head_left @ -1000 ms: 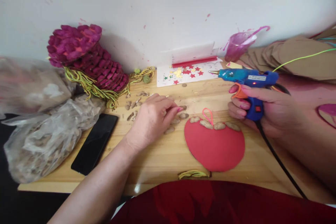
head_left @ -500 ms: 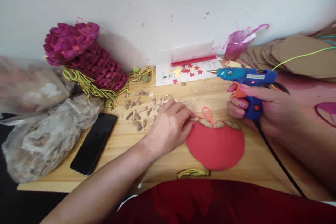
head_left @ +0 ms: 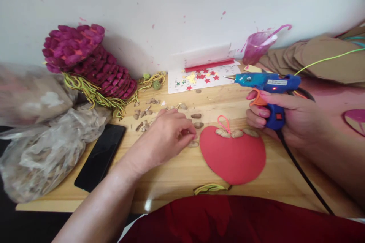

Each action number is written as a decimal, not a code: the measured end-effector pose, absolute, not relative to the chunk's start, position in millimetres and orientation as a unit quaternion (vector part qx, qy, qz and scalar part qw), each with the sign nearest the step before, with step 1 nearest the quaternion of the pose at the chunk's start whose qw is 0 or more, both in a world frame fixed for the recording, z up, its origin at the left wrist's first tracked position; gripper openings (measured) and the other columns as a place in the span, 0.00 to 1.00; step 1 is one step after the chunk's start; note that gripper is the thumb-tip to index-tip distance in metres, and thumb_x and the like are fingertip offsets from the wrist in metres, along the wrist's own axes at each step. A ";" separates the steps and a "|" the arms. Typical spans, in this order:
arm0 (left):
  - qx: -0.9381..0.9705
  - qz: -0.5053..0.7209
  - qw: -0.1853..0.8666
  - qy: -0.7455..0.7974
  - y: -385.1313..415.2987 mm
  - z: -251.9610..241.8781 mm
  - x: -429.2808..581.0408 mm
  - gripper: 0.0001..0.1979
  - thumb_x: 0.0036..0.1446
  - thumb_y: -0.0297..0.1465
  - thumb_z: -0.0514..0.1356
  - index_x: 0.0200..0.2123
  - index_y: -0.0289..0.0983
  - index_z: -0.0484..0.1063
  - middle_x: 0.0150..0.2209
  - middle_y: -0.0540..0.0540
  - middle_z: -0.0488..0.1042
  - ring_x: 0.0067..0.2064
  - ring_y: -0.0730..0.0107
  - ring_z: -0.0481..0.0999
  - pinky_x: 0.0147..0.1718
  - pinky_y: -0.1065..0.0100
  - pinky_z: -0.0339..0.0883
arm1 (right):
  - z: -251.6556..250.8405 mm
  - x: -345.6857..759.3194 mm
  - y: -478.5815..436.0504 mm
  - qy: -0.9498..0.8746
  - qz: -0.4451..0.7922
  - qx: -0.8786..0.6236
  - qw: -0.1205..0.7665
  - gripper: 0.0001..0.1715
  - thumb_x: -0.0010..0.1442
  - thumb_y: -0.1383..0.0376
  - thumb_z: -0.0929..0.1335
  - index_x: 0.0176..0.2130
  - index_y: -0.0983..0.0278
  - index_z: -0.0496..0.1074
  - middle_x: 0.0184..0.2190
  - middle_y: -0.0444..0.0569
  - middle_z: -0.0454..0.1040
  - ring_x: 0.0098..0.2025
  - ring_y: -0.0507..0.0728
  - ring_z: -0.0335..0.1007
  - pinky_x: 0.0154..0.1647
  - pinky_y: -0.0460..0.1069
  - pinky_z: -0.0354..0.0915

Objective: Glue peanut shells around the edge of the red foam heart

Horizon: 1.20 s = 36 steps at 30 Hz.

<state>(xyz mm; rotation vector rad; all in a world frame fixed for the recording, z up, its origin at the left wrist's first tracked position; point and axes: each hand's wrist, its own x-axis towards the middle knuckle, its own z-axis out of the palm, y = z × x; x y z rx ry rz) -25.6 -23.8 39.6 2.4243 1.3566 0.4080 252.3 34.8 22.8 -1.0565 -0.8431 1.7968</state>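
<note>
Left hand (head_left: 168, 133): my fingers are curled down, their tips drawn together over the loose shells (head_left: 144, 115). I cannot tell whether one is pinched between them.
Right hand (head_left: 285, 119): wrapped fully round the grip of the glue gun (head_left: 266, 82), one finger on the orange trigger, nozzle pointing left above the table (head_left: 182, 169).
Loose shells: peanut halves scattered on the wood under and beside my left hand, just left of the red card (head_left: 232, 157).
Handling: I judge the shells very light, dry and brittle. Each is best taken by its long edges with two fingertips, without squeezing.
Red card: lies flat between my hands, with a row of shells (head_left: 236, 133) along its top edge and a pink loop (head_left: 224, 123) above them. It looks thin and easily bent.
Plastic bags (head_left: 42, 159): crumpled at the far left and filled with what look like more shells.
Pink cup (head_left: 258, 47): stands by the wall. Its contents are not visible.
</note>
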 end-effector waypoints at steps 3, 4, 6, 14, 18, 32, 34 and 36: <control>0.826 0.211 0.099 0.513 -20.3 28.1 -19.4 0.04 0.62 0.27 0.62 0.35 0.39 0.77 0.35 0.48 0.79 0.40 0.63 0.73 0.45 0.59 0.62 | 22.4 252.7 34.9 -0.334 0.725 -0.424 0.429 0.06 0.58 0.67 0.69 0.30 0.64 0.76 0.17 0.43 0.59 0.20 0.50 0.54 0.19 0.45 0.57; 0.821 0.214 0.090 0.521 -19.2 24.4 -17.5 0.03 0.62 0.27 0.63 0.36 0.40 0.77 0.36 0.47 0.79 0.41 0.62 0.73 0.45 0.58 0.61 | 22.4 252.6 34.8 -0.334 0.724 -0.424 0.429 0.06 0.59 0.67 0.69 0.30 0.64 0.76 0.17 0.43 0.59 0.20 0.50 0.54 0.19 0.45 0.57; 0.820 0.200 0.091 0.529 -17.4 18.3 -15.1 0.03 0.62 0.28 0.63 0.38 0.40 0.78 0.37 0.47 0.78 0.43 0.61 0.73 0.46 0.57 0.61 | 22.6 252.3 34.5 -0.335 0.723 -0.424 0.430 0.07 0.59 0.67 0.68 0.30 0.64 0.76 0.17 0.44 0.60 0.20 0.50 0.54 0.19 0.45 0.57; 0.822 0.215 0.081 0.522 -17.2 18.0 -14.3 0.02 0.61 0.29 0.64 0.36 0.40 0.78 0.36 0.48 0.78 0.42 0.62 0.72 0.46 0.57 0.60 | 22.6 253.0 34.0 -0.335 0.722 -0.427 0.429 0.09 0.60 0.68 0.67 0.29 0.63 0.75 0.17 0.44 0.59 0.20 0.51 0.54 0.20 0.46 0.57; 0.829 0.210 0.077 0.512 -18.7 20.6 -14.0 0.01 0.61 0.29 0.65 0.35 0.40 0.78 0.34 0.48 0.79 0.41 0.61 0.72 0.46 0.56 0.59 | 21.2 253.9 34.4 -0.338 0.722 -0.427 0.427 0.08 0.60 0.67 0.68 0.30 0.64 0.76 0.17 0.43 0.59 0.20 0.51 0.55 0.20 0.45 0.57; 0.809 0.227 0.039 0.540 -18.4 24.0 -20.8 0.04 0.60 0.28 0.66 0.33 0.42 0.79 0.33 0.51 0.80 0.38 0.62 0.73 0.43 0.56 0.56 | 20.6 254.3 33.8 -0.342 0.722 -0.428 0.422 0.07 0.59 0.66 0.69 0.29 0.64 0.76 0.17 0.43 0.60 0.20 0.51 0.55 0.20 0.45 0.58; 0.810 0.217 0.041 0.544 -18.5 26.0 -22.5 0.03 0.60 0.28 0.65 0.33 0.42 0.79 0.32 0.50 0.80 0.38 0.62 0.73 0.43 0.56 0.56 | 20.4 254.2 33.7 -0.344 0.721 -0.428 0.423 0.07 0.58 0.66 0.69 0.29 0.64 0.76 0.17 0.43 0.60 0.20 0.51 0.55 0.20 0.45 0.58; 0.815 0.205 0.052 0.540 -18.8 26.3 -23.9 0.03 0.60 0.28 0.65 0.34 0.43 0.79 0.32 0.51 0.80 0.39 0.62 0.73 0.43 0.56 0.55 | 20.2 254.3 33.8 -0.343 0.722 -0.428 0.423 0.07 0.59 0.66 0.69 0.29 0.64 0.76 0.17 0.43 0.60 0.20 0.51 0.56 0.20 0.45 0.58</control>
